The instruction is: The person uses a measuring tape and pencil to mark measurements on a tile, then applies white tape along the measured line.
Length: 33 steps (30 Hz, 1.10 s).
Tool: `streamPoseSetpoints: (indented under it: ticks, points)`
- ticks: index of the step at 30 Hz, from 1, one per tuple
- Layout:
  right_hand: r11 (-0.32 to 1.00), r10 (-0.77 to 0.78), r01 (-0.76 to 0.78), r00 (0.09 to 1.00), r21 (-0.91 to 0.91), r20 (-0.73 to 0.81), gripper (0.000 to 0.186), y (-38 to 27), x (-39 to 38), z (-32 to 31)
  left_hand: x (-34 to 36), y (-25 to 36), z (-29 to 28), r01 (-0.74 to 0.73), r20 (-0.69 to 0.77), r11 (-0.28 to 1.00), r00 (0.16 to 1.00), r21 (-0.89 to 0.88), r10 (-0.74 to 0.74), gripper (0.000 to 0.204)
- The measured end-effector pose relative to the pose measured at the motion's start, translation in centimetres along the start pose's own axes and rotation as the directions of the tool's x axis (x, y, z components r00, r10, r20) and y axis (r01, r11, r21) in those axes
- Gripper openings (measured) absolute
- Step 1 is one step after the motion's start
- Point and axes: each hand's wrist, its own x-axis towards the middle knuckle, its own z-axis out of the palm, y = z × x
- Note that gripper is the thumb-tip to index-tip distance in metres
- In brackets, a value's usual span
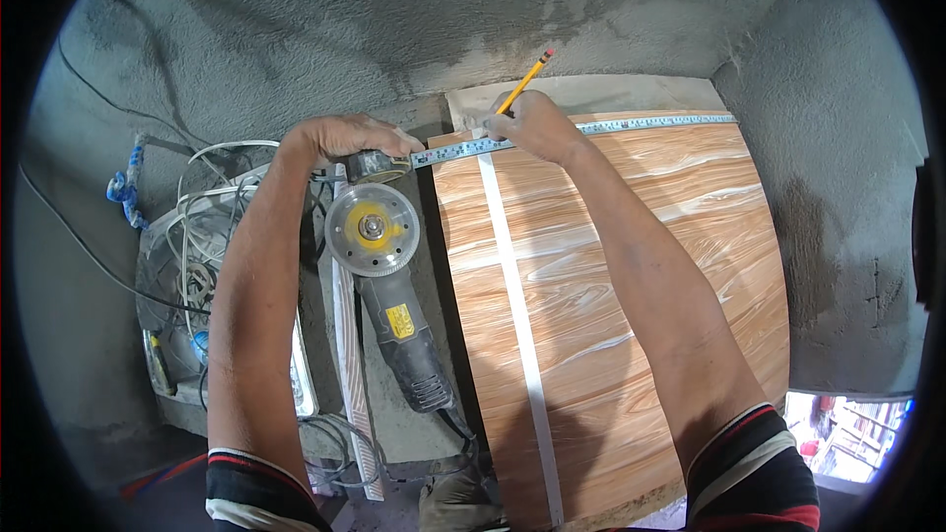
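Note:
My left hand (353,136) is closed on the case of a tape measure (379,168) at the panel's far left corner. Its pale blade (658,122) runs out to the right, along the far edge of a brown wood-grain panel (709,236), up to the right wall. In my right hand (537,126) a yellow pencil (525,83) is pinched, its eraser end pointing up and away. That hand rests over the blade, near the far end of a white strip (517,291) crossing the panel. The pencil's tip is hidden by my fingers.
An angle grinder (404,330) with a round disc lies left of the panel, beside a narrow striped strip (350,365). Tangled white cable (192,266) is heaped at the left, near a blue-wrapped pipe fitting (126,187). Rough grey walls (847,187) stand behind and right.

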Motion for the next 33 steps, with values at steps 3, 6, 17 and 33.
streamPoseSetpoints:
  ticks: [3, 6, 17, 33]
  points:
    - [1.000, 0.016, -0.016, 1.000, -0.002, 0.003, 0.033, 0.0, 0.2, 0.2, 0.0, -0.3, 0.0, 0.004, -0.010, 1.000, 1.000, -0.008, -0.004, 0.078]
    - [1.000, 0.012, -0.012, 1.000, 0.012, -0.003, 0.033, -0.1, 0.1, 0.4, -0.2, -0.4, 0.0, 0.002, -0.012, 1.000, 1.000, -0.001, -0.002, 0.079]
    - [0.998, -0.011, 0.007, 0.998, -0.059, -0.056, 0.045, 1.5, 0.9, 1.2, 0.3, -0.5, 0.1, 0.004, -0.011, 0.999, 1.000, 0.032, -0.003, 0.074]
    - [0.992, -0.022, 0.009, 0.995, -0.128, -0.100, 0.041, 1.3, 0.6, 1.8, 0.5, -0.7, 0.0, -0.012, -0.027, 0.998, 1.000, 0.066, 0.014, 0.078]
